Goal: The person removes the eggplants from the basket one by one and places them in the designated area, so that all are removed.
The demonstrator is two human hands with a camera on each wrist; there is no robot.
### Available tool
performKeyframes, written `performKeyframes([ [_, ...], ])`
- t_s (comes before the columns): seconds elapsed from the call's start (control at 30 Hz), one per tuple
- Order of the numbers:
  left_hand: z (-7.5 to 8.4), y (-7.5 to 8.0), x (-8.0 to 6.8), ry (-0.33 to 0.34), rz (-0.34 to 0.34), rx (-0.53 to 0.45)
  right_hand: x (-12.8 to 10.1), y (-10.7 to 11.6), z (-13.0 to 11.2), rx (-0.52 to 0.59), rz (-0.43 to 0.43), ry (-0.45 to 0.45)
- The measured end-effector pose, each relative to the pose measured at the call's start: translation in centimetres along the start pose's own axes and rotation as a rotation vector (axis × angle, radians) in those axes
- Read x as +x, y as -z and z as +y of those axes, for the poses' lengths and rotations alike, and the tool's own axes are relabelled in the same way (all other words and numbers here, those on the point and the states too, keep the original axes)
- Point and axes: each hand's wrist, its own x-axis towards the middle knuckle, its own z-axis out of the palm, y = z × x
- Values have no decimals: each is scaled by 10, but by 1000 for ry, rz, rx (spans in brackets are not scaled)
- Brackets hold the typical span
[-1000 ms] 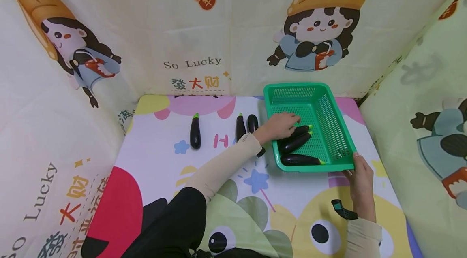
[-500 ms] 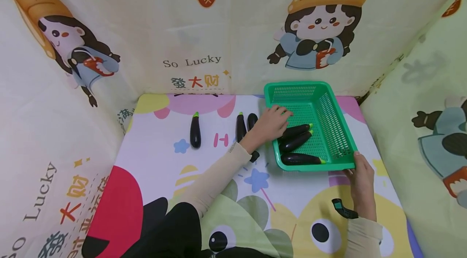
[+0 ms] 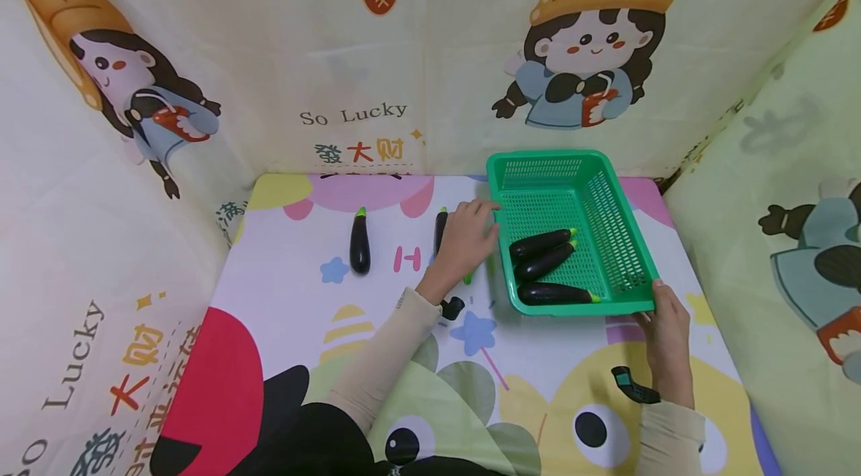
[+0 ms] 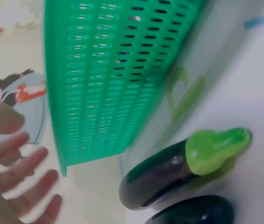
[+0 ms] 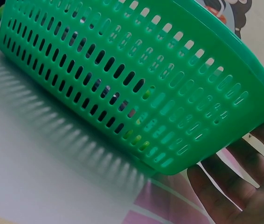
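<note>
A green plastic basket [image 3: 608, 226] stands at the back right of the mat, with three dark eggplants [image 3: 541, 242] lying in it. My right hand [image 3: 662, 323] grips its near right corner; my fingers [image 5: 237, 186] lie against that corner of the basket [image 5: 122, 79]. My left hand [image 3: 466, 240] hovers with spread fingers [image 4: 15, 186] just left of the basket wall [image 4: 113, 79]. It covers one eggplant [image 4: 169, 170] with a green stem, and a second eggplant [image 3: 440, 228] lies beside it. I cannot tell whether the hand touches them.
A lone eggplant [image 3: 359, 243] lies further left on the printed mat [image 3: 538, 356]. Cartoon-print fabric walls [image 3: 403, 50] close in the back and both sides. A small black and teal object [image 3: 632, 385] sits by my right wrist.
My left hand has drawn out of the basket, leaving an eggplant there, and moved left over the two eggplants on the mat. The right hand and basket have stayed put.
</note>
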Motion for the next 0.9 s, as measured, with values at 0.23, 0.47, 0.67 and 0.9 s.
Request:
performKeyframes([
  [0.23, -12, 10, -16, 211, 47, -286, 0, 1, 0, -10, -9, -11],
  [0.47, -27, 10, -25, 398, 84, -215, 0, 2, 0, 1, -5, -8],
  [0.67, -39, 2, -31, 501, 22, -219, 0, 2, 0, 12, 2, -3],
  [0.9, -45, -4, -35, 550, -22, -240, 1, 2, 1, 19, 2, -9],
])
